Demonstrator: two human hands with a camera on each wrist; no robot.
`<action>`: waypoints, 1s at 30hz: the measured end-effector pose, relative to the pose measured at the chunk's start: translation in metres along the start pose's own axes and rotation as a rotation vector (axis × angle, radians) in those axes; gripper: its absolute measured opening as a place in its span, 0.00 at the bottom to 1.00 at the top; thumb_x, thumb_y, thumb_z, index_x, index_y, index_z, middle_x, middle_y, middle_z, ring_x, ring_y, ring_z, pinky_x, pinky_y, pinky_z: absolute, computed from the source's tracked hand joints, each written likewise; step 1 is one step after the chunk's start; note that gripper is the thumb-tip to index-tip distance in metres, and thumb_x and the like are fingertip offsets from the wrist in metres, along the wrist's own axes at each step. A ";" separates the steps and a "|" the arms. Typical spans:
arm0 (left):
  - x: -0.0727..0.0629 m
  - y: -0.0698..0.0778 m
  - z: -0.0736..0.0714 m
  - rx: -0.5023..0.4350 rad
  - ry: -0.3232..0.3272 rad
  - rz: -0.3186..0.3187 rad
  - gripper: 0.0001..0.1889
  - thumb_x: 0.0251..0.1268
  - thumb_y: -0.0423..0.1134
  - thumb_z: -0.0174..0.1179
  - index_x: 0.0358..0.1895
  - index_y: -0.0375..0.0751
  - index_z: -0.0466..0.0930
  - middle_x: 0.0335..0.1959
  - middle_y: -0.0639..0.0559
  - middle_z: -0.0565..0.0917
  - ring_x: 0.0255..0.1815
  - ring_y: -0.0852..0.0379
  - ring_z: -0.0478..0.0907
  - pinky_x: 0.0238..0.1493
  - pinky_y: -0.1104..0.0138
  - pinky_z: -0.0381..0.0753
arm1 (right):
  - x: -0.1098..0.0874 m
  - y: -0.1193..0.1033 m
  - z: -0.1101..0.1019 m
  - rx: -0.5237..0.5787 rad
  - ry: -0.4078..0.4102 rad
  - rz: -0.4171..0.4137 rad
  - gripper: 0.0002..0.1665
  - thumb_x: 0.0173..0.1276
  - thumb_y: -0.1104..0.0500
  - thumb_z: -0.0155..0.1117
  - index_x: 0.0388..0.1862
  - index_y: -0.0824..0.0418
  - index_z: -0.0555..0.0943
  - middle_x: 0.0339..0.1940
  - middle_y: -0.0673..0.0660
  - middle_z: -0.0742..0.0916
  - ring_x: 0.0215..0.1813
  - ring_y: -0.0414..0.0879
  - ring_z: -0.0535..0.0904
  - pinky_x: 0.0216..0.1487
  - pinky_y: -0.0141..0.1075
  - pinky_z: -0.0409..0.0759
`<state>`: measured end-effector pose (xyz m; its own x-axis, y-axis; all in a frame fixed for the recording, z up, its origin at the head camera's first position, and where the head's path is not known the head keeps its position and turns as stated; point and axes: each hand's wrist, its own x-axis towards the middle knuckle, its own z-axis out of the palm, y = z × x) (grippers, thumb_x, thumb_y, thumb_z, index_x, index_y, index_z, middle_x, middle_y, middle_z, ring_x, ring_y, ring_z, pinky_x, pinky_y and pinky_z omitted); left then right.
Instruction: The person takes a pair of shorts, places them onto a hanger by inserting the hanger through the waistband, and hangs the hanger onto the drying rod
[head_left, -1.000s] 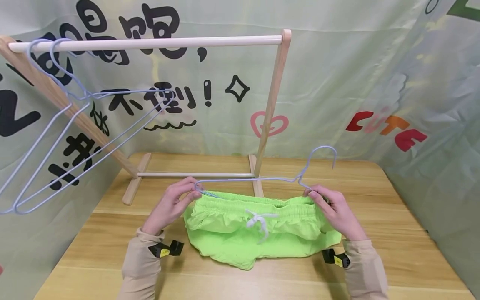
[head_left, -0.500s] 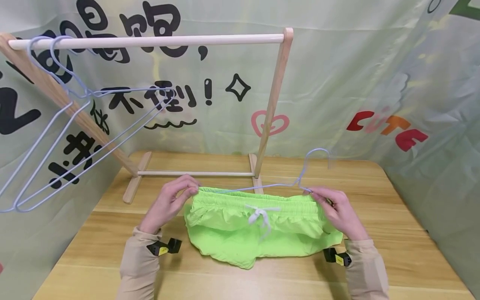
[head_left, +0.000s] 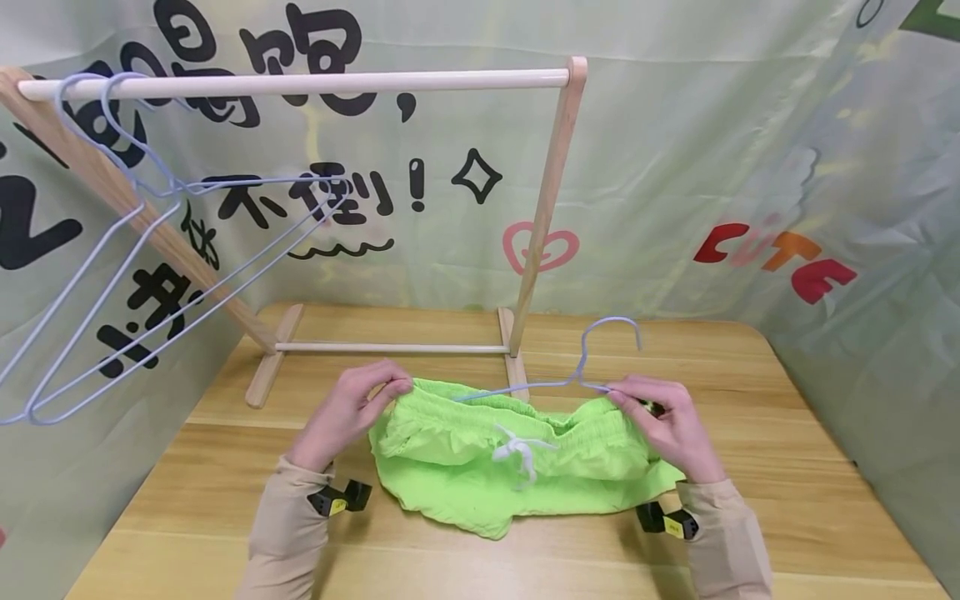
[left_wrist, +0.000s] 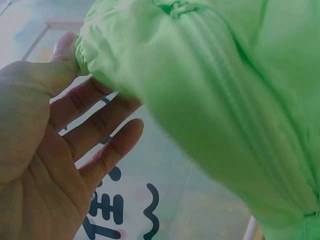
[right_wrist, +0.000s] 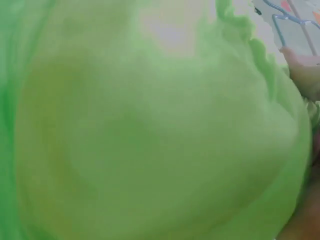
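Bright green shorts point(head_left: 465, 492) with a white drawstring bow lie on the wooden table, waistband lifted. My left hand point(head_left: 348, 421) pinches the left end of the waistband; in the left wrist view its thumb presses the cloth against a finger, the other fingers apart. A thin blue-lilac wire hanger point(head_left: 543, 385) has its left arm inside the waist opening, where the tip is hidden. My right hand point(head_left: 669, 423) grips the hanger's right arm together with the right end of the waistband. Green cloth point(right_wrist: 150, 130) fills most of the right wrist view.
A wooden rack point(head_left: 552, 179) with a white top bar point(head_left: 375, 82) stands behind the shorts. Two matching hangers point(head_left: 176, 190) hang at its left end and reach out over the table's left side. A printed cloth backdrop point(head_left: 660, 150) encloses the table.
The hanger has shifted left and down, its left end passing from the left fingers into the waistband. The left hand now holds only the waistband edge.
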<state>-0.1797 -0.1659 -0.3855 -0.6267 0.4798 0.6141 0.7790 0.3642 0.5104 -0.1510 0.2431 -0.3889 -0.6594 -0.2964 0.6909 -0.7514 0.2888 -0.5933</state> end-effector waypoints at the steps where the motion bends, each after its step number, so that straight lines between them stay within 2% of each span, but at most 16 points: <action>1: 0.001 0.001 0.001 0.001 -0.003 0.001 0.08 0.66 0.24 0.60 0.38 0.41 0.82 0.31 0.54 0.85 0.33 0.66 0.78 0.39 0.71 0.83 | 0.001 0.000 0.002 0.007 0.006 -0.003 0.23 0.53 0.87 0.61 0.38 0.67 0.89 0.27 0.53 0.86 0.25 0.34 0.71 0.20 0.29 0.67; 10: 0.005 0.007 0.010 0.002 0.002 0.021 0.07 0.66 0.23 0.60 0.38 0.40 0.82 0.31 0.53 0.85 0.33 0.65 0.78 0.38 0.72 0.83 | 0.007 -0.008 0.020 0.028 0.077 -0.014 0.21 0.49 0.87 0.64 0.37 0.70 0.89 0.28 0.56 0.89 0.25 0.33 0.76 0.21 0.25 0.70; 15: 0.007 0.010 0.016 0.027 0.015 0.034 0.06 0.67 0.24 0.59 0.38 0.39 0.82 0.31 0.53 0.84 0.30 0.67 0.75 0.35 0.73 0.81 | 0.009 -0.012 0.027 -0.003 0.121 0.021 0.16 0.51 0.85 0.67 0.36 0.72 0.88 0.34 0.47 0.91 0.32 0.31 0.83 0.29 0.22 0.76; 21: 0.010 0.014 0.025 0.051 0.044 0.031 0.06 0.67 0.24 0.59 0.38 0.38 0.81 0.29 0.52 0.84 0.26 0.69 0.69 0.31 0.74 0.79 | 0.011 -0.015 0.030 -0.023 0.155 0.041 0.15 0.52 0.83 0.68 0.36 0.71 0.88 0.38 0.40 0.90 0.36 0.30 0.84 0.28 0.22 0.76; 25: 0.012 0.019 0.030 0.051 0.045 0.001 0.05 0.68 0.26 0.60 0.41 0.38 0.81 0.30 0.53 0.84 0.25 0.71 0.68 0.30 0.75 0.78 | 0.011 -0.017 0.031 -0.037 0.168 0.063 0.16 0.53 0.83 0.68 0.39 0.71 0.88 0.39 0.38 0.89 0.27 0.27 0.76 0.20 0.23 0.68; 29: 0.013 0.022 0.034 0.053 0.033 -0.046 0.07 0.70 0.30 0.60 0.48 0.40 0.82 0.33 0.52 0.87 0.21 0.71 0.66 0.29 0.74 0.79 | 0.011 -0.018 0.031 -0.049 0.176 0.093 0.16 0.54 0.82 0.68 0.41 0.73 0.87 0.37 0.37 0.87 0.20 0.31 0.65 0.16 0.25 0.62; 30: 0.013 0.022 0.035 0.059 0.029 -0.054 0.08 0.70 0.31 0.60 0.49 0.40 0.82 0.36 0.50 0.88 0.22 0.70 0.70 0.32 0.73 0.81 | 0.011 -0.018 0.031 -0.055 0.177 0.095 0.16 0.54 0.82 0.68 0.42 0.73 0.86 0.37 0.37 0.87 0.20 0.32 0.65 0.16 0.25 0.62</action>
<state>-0.1703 -0.1236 -0.3878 -0.6672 0.4353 0.6044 0.7436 0.4358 0.5070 -0.1455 0.2061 -0.3831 -0.7095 -0.1019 0.6973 -0.6800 0.3589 -0.6394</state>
